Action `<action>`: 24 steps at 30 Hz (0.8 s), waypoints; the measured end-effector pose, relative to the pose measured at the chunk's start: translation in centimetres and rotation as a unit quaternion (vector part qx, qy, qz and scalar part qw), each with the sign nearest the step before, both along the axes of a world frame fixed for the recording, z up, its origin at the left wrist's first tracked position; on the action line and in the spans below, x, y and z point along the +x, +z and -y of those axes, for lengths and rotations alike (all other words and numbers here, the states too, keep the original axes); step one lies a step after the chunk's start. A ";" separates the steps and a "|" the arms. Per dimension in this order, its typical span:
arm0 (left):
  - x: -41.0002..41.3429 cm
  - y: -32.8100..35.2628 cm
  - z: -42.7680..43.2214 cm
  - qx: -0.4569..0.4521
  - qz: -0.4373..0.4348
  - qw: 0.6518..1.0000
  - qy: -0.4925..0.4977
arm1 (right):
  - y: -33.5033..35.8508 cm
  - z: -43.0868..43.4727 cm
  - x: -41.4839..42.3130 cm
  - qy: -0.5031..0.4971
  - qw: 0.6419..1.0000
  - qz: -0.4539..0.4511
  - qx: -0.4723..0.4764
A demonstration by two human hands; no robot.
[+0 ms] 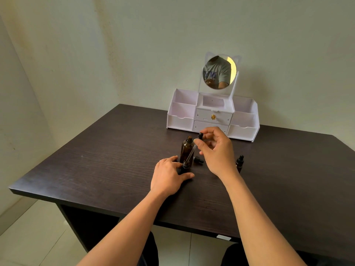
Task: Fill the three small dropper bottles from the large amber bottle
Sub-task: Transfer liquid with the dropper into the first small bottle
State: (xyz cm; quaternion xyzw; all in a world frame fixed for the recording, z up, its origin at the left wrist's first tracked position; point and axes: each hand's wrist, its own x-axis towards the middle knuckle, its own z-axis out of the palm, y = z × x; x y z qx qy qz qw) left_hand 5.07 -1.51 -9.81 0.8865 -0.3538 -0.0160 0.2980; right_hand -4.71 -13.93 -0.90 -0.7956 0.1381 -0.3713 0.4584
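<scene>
Pale walls close in behind a dark wood-grain table [96, 160], at whose far edge stands a white organiser [180, 120] with drawers and a round, cat-eared mirror [219, 72]. Near the middle of the table the large amber bottle [186, 149] stands upright with its neck uncapped. Just in front of it is a small dropper bottle [185, 166], also upright and open, which the left hand [169, 179] grips low down, thumb on one side and fingers curled round the other. The right hand [216, 150] hovers above and pinches the black bulb of a dropper [192, 150] between thumb and fingertips. The glass tube slants down to the left, its tip at the small bottle's mouth; whether it is inside cannot be told. A black cap piece [198, 160] lies on its side just right of the amber bottle. Well to the right, a second small dropper bottle [240, 162] stands capped, partly hidden behind the right wrist.
</scene>
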 end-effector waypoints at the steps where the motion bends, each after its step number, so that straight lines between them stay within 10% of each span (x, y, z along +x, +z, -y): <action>1: 0.0 0.0 0.0 0.001 0.001 1.000 0.000 | -0.1 0.0 0.1 -0.005 1.000 -0.001 -0.008; 24: 0.0 0.0 0.0 0.004 -0.004 1.000 0.000 | 0.5 -0.4 0.4 -0.005 0.997 -0.020 -0.072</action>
